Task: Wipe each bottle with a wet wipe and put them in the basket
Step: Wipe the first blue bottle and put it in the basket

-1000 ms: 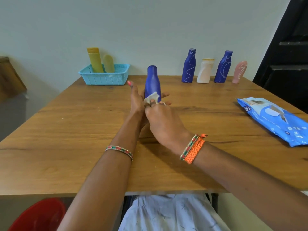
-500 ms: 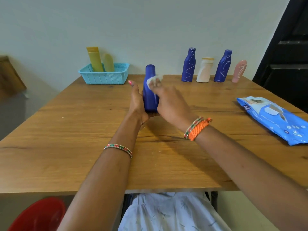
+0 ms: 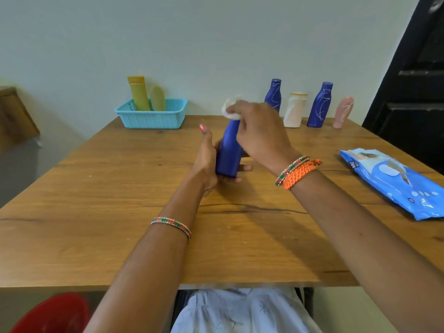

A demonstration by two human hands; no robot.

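At the centre of the frame the left hand (image 3: 206, 157) grips the lower body of a blue bottle (image 3: 229, 150), fingers wrapped round its far side and showing again at its base, thumb raised. The bottle stands about upright, tilted slightly, its base at or just above the wooden tabletop (image 3: 120, 212); which of the two cannot be told. The right hand (image 3: 262, 131) comes in from the right and pinches a crumpled white wet wipe (image 3: 231, 109) against the top of the bottle, so that the cap is hidden under the wipe and the fingers.

In the upper left of the frame, at the far edge of the tabletop, sits a light blue basket (image 3: 153, 118). Two bottles already stand in it: a tall yellow bottle (image 3: 139, 93) and, just beside it to the right, a shorter pale green bottle (image 3: 158, 98).

Along the far edge in the upper right of the frame four more bottles stand in a row against the wall: a blue bottle with white lines (image 3: 274, 93), partly behind the right hand; a white bottle (image 3: 294, 110); a second blue lined bottle (image 3: 320, 105); and a small pink bottle (image 3: 343, 112). They stand near one another but apart.

At the right edge of the frame a blue wet wipe packet (image 3: 396, 183) lies flat on the tabletop, well apart from the hands.

Both wrists wear bracelets: a beaded one on the left, a beaded one and an orange braided one on the right. At the lower left corner a red rounded object (image 3: 52, 313) shows below the tabletop edge.
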